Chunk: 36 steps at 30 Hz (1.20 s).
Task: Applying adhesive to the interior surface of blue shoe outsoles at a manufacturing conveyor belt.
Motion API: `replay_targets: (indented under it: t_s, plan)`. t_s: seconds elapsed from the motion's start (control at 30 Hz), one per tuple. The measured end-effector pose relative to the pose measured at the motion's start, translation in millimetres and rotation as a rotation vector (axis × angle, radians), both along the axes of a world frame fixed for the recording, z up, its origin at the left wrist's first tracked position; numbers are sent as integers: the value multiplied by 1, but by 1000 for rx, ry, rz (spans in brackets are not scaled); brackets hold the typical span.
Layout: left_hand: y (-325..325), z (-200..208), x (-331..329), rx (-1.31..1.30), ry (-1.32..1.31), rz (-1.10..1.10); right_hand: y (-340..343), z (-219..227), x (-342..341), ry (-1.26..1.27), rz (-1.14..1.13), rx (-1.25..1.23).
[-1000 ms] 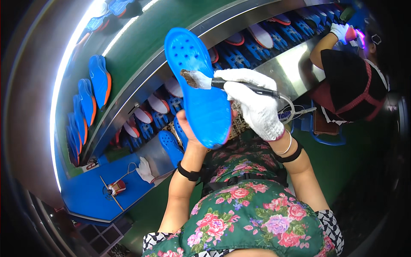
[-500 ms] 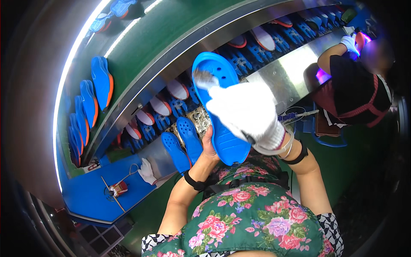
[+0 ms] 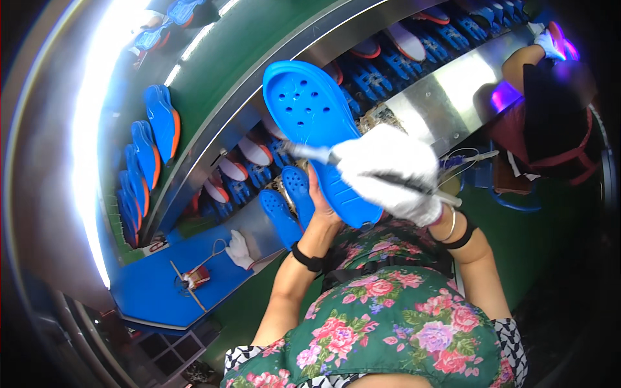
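A blue shoe sole (image 3: 303,115) with several small holes at its broad end is tilted up in front of me. My bare left hand (image 3: 321,205) is closed on its lower left edge, with most of the fingers hidden behind it. My right hand (image 3: 390,173), in a white knitted glove, is closed around a brush (image 3: 313,153). The brush's blurred bristle end sits by the sole's left edge; I cannot tell whether it touches. Wet-looking shine shows around the holes. Below left, two more blue soles (image 3: 277,216) lie on the metal ledge.
A conveyor line with a metal rail (image 3: 249,103) carries shoes on blue racks. Blue soles with orange edges (image 3: 162,123) stand on a green belt beyond. A blue table (image 3: 155,291) holds a small tied container (image 3: 196,278) and a white glove (image 3: 239,249). A co-worker (image 3: 550,116) sits at right.
The brush has moved off the sole's broad end toward its left edge. The sole has shifted up and left, showing more holes. The whole view has shifted slightly.
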<state>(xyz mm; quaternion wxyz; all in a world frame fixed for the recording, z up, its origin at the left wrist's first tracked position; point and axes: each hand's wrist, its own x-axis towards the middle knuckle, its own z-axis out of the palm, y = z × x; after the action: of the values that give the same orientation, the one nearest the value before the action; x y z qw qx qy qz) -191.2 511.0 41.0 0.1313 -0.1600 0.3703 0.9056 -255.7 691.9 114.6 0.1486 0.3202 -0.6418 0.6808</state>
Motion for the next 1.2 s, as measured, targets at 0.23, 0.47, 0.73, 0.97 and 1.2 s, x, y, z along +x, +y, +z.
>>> replay_targets:
  t_s: [0.23,0.47,0.73,0.97,1.2]
  plan:
    - [6,-15,-23,279,222,-93,-10,-14,16,128,-49,131]
    - [14,7,-43,611,306,-204,-30,-40,34,-377,88,-318]
    - [7,20,-63,605,252,-108,-3,-28,15,171,-18,139]
    - [6,29,-65,587,190,68,9,-29,3,91,7,129]
    - [-1,33,-70,583,246,-59,9,-26,8,-133,129,120]
